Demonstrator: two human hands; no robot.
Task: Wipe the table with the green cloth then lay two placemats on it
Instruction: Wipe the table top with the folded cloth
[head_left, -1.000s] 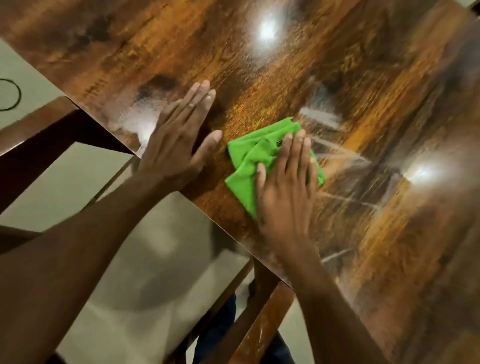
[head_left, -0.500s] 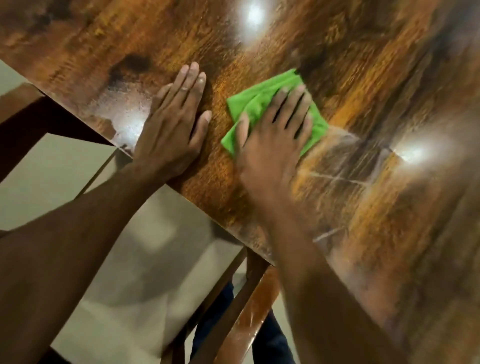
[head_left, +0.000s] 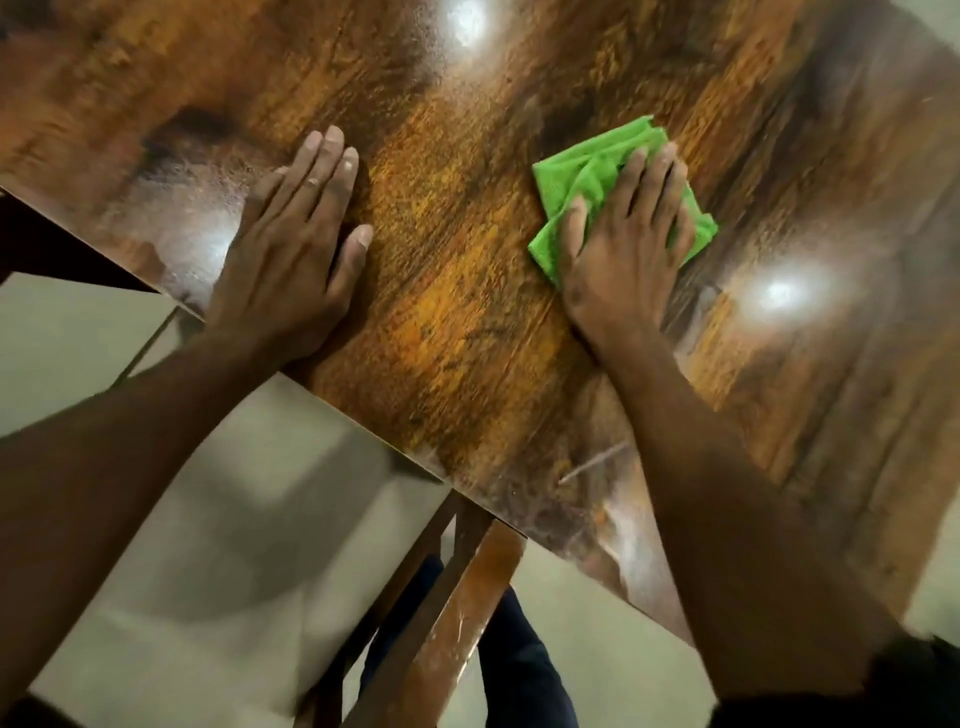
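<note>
A glossy brown wooden table (head_left: 447, 291) fills most of the view. On it lies a crumpled green cloth (head_left: 582, 176), right of centre. My right hand (head_left: 623, 244) lies flat on the cloth with straight fingers and presses it against the tabletop; part of the cloth is hidden under the palm. My left hand (head_left: 291, 249) rests flat on the bare wood near the table's near edge, fingers straight and together, well to the left of the cloth. No placemats are in view.
The table's near edge runs diagonally from the left down to the lower right. A wooden chair back (head_left: 447, 613) stands below that edge, with pale floor tiles (head_left: 223, 519) around it. Two ceiling lights reflect off the tabletop.
My right hand has slid the green cloth up and to the right across the table, away from my left hand. The left hand has stayed flat in its place.
</note>
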